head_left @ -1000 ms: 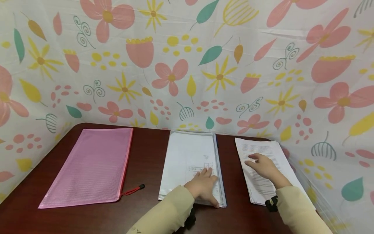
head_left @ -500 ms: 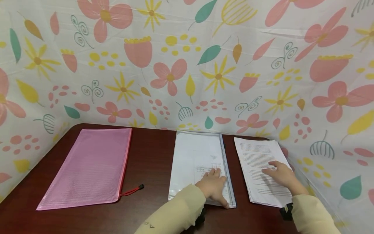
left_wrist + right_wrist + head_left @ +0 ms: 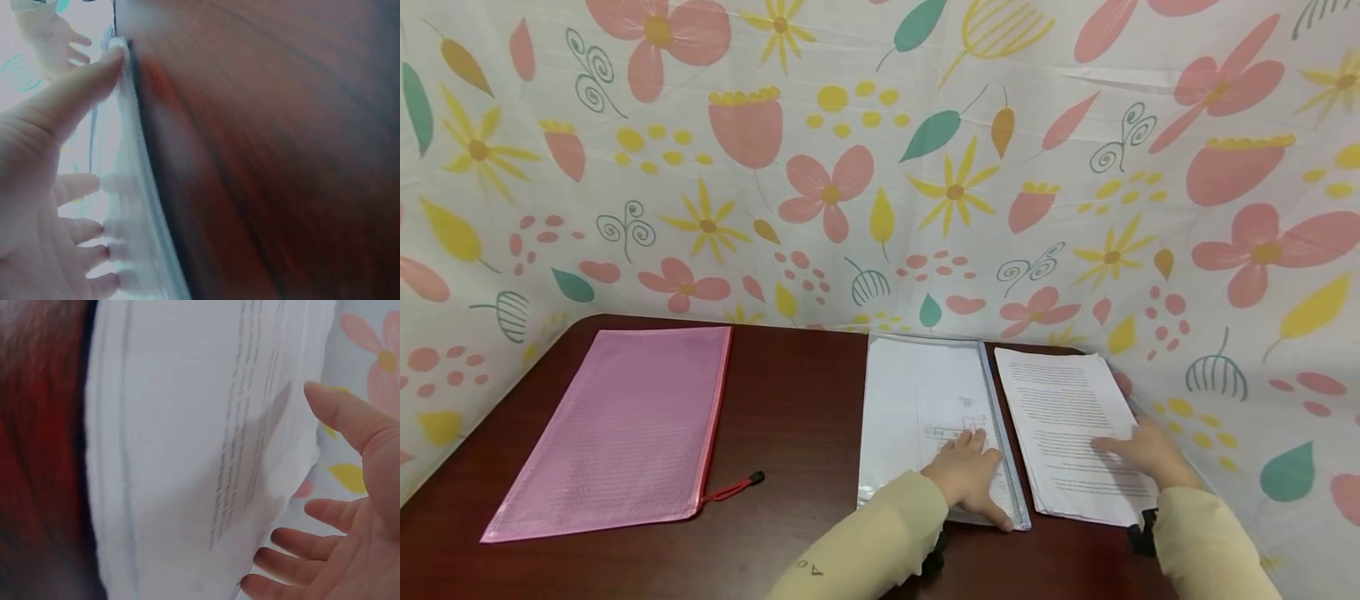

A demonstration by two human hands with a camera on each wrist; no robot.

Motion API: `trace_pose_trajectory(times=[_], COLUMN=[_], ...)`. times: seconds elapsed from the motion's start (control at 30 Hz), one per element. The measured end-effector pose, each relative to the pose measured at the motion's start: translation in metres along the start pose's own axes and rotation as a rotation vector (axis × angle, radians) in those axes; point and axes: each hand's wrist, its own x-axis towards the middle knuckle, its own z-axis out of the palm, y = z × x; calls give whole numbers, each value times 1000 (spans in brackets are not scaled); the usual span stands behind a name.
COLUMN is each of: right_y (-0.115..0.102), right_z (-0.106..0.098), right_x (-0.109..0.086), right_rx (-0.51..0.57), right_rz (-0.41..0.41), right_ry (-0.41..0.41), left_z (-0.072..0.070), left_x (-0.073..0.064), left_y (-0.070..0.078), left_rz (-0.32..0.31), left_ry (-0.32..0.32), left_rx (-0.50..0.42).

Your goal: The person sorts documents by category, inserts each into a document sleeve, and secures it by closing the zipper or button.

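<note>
My left hand point(image 3: 967, 473) lies with spread fingers on the lower right part of a clear zip document pouch point(image 3: 895, 392) with white printed sheets inside. In the left wrist view the thumb point(image 3: 94, 78) reaches to the pouch's near edge. At the right edge of a stack of printed paper point(image 3: 1052, 392) is my right hand point(image 3: 1150, 454). The right wrist view shows its thumb point(image 3: 334, 409) raised over the sheets, with the other fingers extended beside the stack's edge point(image 3: 306, 462). No sheet is visibly pinched.
A pink mesh zip pouch point(image 3: 625, 417) with a red pull cord point(image 3: 730, 487) lies at the left of the dark wooden table point(image 3: 790, 417). A flower-patterned cloth point(image 3: 850, 167) hangs behind and along the sides. Only a narrow gap separates clear pouch and stack.
The clear pouch has slid right under my left hand, closer to the paper stack. My right hand has moved from above the stack's printed face to its right edge. The view has shifted slightly.
</note>
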Motion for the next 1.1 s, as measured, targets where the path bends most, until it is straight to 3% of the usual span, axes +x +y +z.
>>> trace_pose_trajectory(times=[0.2,0.33,0.5,0.7,1.1], right_y=[8,11,11,11,-3], right_z=[9,15,18,17,9], right_x=[-2,-4,-3,-3,-9], right_rx=[132,168,160,65,-28], right_rz=[16,28,82,143,177], right_ry=[5,33,54,39,17], left_z=[0,-7,-16,-26,-43], left_x=[3,3,-1,-13,-50], left_y=[-17,-34,-62,-99,-163], left_rz=[66,49,-42,-161,-333], left_ry=[86,126,155,213,237], left_rx=[-79,-79,-60,-54,-138])
